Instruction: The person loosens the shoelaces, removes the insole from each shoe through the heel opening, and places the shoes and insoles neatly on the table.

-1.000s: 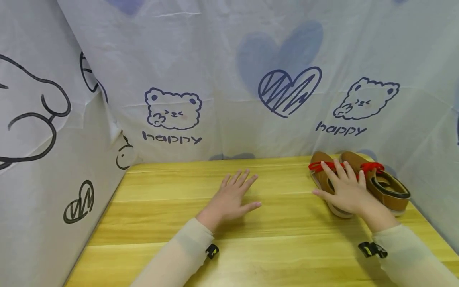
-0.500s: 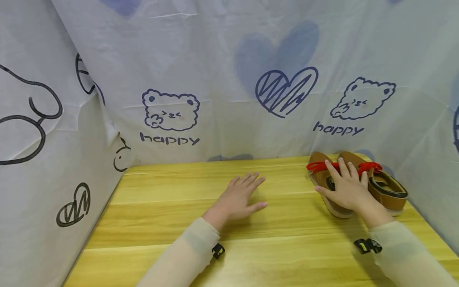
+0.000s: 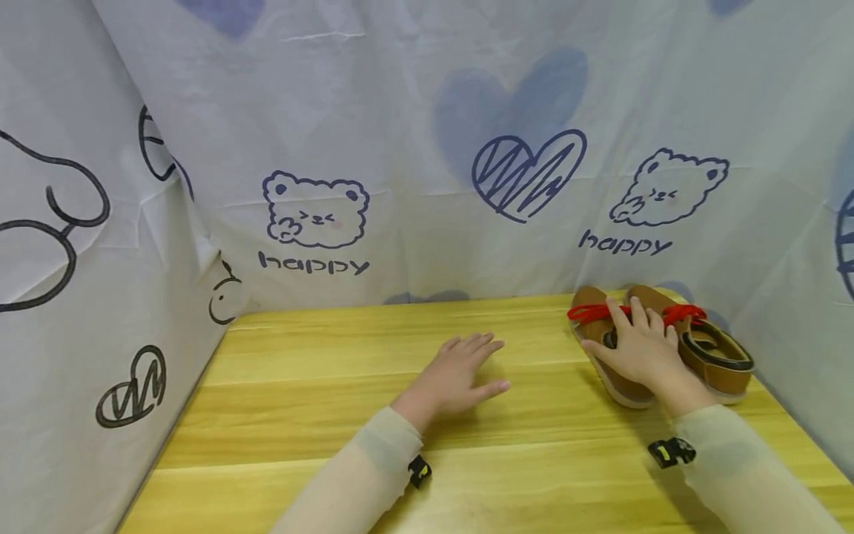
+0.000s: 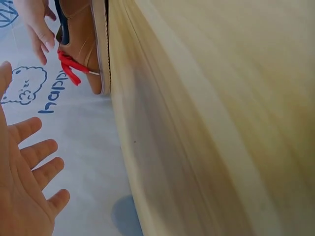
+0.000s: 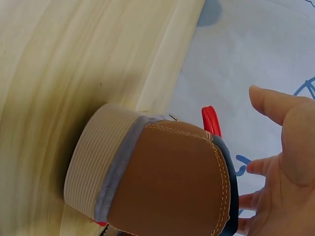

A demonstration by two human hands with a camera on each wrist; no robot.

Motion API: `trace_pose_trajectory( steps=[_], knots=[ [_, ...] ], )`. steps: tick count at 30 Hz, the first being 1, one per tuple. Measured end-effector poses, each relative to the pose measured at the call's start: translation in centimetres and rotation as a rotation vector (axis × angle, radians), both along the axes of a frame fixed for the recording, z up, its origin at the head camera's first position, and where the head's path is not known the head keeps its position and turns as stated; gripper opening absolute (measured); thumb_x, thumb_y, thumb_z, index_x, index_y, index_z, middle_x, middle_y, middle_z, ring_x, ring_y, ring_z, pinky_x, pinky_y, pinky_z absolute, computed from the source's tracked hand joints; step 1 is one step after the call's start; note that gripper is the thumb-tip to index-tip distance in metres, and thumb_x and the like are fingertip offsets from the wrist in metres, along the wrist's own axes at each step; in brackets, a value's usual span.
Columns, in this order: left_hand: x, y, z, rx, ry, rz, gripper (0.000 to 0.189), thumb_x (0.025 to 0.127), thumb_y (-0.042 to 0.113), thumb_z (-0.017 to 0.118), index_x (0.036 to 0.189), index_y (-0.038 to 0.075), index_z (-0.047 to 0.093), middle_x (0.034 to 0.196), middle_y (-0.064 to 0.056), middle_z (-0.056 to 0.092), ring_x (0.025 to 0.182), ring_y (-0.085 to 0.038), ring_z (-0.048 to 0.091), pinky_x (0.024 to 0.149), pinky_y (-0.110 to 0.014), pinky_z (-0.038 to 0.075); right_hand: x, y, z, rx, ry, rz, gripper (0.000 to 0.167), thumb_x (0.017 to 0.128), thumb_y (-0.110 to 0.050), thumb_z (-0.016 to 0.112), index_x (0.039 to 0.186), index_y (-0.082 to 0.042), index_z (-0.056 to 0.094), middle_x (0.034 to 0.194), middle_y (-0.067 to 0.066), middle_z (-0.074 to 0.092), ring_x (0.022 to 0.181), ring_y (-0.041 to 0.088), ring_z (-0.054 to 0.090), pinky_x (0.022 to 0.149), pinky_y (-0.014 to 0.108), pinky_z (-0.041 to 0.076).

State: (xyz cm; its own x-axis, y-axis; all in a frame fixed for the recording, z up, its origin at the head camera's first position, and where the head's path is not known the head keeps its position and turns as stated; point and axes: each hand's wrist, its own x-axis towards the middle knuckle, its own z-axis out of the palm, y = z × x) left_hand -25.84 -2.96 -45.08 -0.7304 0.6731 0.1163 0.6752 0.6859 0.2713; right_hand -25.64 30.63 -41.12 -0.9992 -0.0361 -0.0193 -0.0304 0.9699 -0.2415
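Note:
Two brown lace-up shoes stand side by side at the back right of the wooden table in the head view: a left shoe (image 3: 617, 384) and a right shoe (image 3: 729, 377). Both have red laces (image 3: 588, 313), dark collar trim and pale soles. Fingers spread, my right hand (image 3: 637, 354) hovers over the left shoe and overlaps it in this view. In the right wrist view, the stitched heel (image 5: 167, 182) faces the camera, with the hand's palm beside the dark collar. My left hand (image 3: 454, 377) is held flat over the table's middle, fingers extended, holding nothing.
Yellow wood-grain table (image 3: 320, 415) runs back to a white cloth (image 3: 414, 222) printed with bears, hearts and the word "happy". Cloth also hangs along the left and right sides. A black strap clip (image 3: 671, 452) sits on the right sleeve, another clip (image 3: 419, 471) on the left.
My left hand has drifted to the right over the table. My right hand stays above the left shoe with only a slight shift. The head view has turned a little; the shoes stay put.

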Motion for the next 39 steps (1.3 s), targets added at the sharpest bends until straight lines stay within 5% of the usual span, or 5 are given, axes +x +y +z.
trace_pose_trajectory(
  steps=[7, 19, 29, 39],
  knots=[
    [-0.3, 0.7, -0.3, 0.017, -0.023, 0.007, 0.079, 0.097, 0.073, 0.031, 0.158, 0.022, 0.033, 0.163, -0.002, 0.028, 0.150, -0.022, 0.024, 0.122, -0.047, 0.017, -0.7, 0.1, 0.1, -0.023, 0.020, -0.040, 0.116, 0.085, -0.080, 0.049, 0.158, 0.000, 0.010, 0.155, 0.041, 0.004, 0.133, 0.068, 0.010, 0.097, 0.083, 0.017],
    [-0.6, 2.6, -0.2, 0.077, -0.039, -0.051, 0.073, 0.099, 0.068, 0.038, 0.154, 0.020, 0.040, 0.158, 0.000, 0.039, 0.145, -0.019, 0.035, 0.119, -0.043, 0.026, -1.7, 0.3, 0.1, -0.069, -0.002, -0.118, 0.126, 0.081, -0.077, 0.059, 0.155, 0.010, 0.007, 0.145, 0.048, 0.014, 0.122, 0.071, 0.020, 0.093, 0.081, 0.023],
    [-1.2, 3.9, 0.0, 0.065, -0.056, -0.040, 0.074, 0.097, 0.070, 0.038, 0.155, 0.023, 0.039, 0.158, 0.002, 0.038, 0.146, -0.018, 0.034, 0.119, -0.042, 0.026, -2.2, 0.5, -0.1, -0.093, -0.059, -0.189, 0.133, 0.077, -0.079, 0.063, 0.152, 0.015, 0.006, 0.138, 0.051, 0.018, 0.115, 0.070, 0.028, 0.089, 0.079, 0.033],
    [-2.0, 5.2, 0.3, 0.087, -0.060, -0.043, 0.077, 0.097, 0.070, 0.039, 0.156, 0.021, 0.036, 0.158, 0.004, 0.039, 0.145, -0.018, 0.035, 0.119, -0.043, 0.027, -2.6, 0.8, -0.9, -0.101, -0.117, -0.232, 0.120, 0.076, -0.071, 0.070, 0.130, 0.025, 0.024, 0.119, 0.048, 0.032, 0.106, 0.066, 0.038, 0.085, 0.072, 0.041]
  ],
)
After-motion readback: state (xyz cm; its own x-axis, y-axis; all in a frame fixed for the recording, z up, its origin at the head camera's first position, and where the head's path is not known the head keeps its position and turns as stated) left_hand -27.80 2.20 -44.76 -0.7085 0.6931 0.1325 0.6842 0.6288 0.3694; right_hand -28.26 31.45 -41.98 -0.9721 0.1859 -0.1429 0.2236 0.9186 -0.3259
